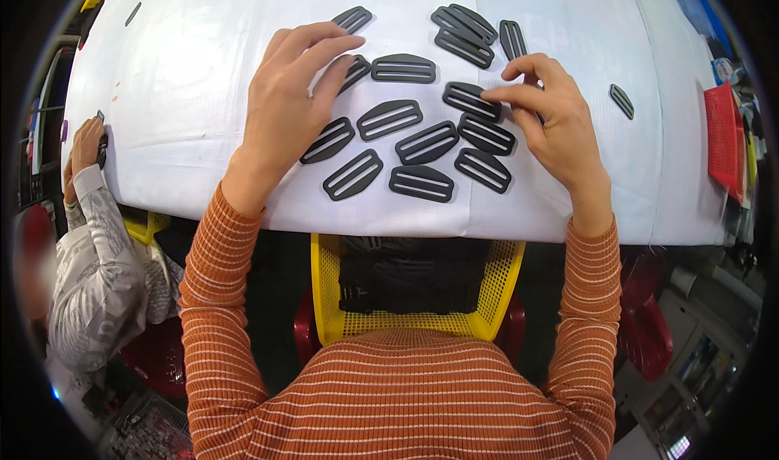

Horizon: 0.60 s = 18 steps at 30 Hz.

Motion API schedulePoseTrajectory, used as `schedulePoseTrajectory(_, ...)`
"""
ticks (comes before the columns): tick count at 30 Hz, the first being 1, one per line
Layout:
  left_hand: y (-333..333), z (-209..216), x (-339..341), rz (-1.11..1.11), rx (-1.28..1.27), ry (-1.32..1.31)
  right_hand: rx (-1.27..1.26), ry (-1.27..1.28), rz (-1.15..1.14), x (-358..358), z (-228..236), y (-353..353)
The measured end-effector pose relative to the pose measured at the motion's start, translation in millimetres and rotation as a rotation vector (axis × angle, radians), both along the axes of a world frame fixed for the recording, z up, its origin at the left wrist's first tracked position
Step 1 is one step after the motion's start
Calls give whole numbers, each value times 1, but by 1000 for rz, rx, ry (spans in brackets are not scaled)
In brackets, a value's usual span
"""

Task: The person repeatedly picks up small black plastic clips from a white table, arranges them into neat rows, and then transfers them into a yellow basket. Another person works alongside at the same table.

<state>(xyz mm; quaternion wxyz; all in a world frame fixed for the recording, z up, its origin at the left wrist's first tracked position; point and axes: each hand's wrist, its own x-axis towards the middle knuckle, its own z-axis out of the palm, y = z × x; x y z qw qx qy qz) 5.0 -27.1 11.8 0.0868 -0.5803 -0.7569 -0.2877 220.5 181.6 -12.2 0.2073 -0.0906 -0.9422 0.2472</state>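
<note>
Torso: orange striped sweater [406, 395], closest to the lens, sleeves running up to both hands.
Tabletop: white sheet-covered tabletop [203, 119], fills the upper half, front edge just above the lap.
Basket: yellow mesh basket [329, 290] under the tabletop edge, dark parts inside, on the lap side.
Co-worker: person in a grey patterned sleeve [97, 273] at far left, hand on the tabletop's left edge.
Red tray: red mesh tray [722, 135] at the right rim.
Left hand: left hand [288, 107] palm down, fingers loosely spread, fingertips resting over a black buckle [355, 70]; not closed round it.
Right hand: right hand [552, 119] thumb and forefinger pinched together on the end of a black slide buckle [469, 99].
Buckle cluster: black three-bar buckles [422, 142] laid flat between the hands, close together, some touching.
Far pile: overlapping buckles [464, 30] behind, near centre top.
Stray: single buckle [621, 101] alone to the right of the right hand.
</note>
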Motion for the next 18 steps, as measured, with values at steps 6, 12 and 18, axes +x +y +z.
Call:
schedulePoseTrajectory(6,44,-2,1,-117,15,86,204,38,15,-19,-3,-1)
schedulePoseTrajectory(12,76,-11,4,-168,-100,364,45,190,-128,-18,0,17)
schedulePoseTrajectory(18,66,1,-1,-117,-290,489,42,198,-303,-18,4,54)
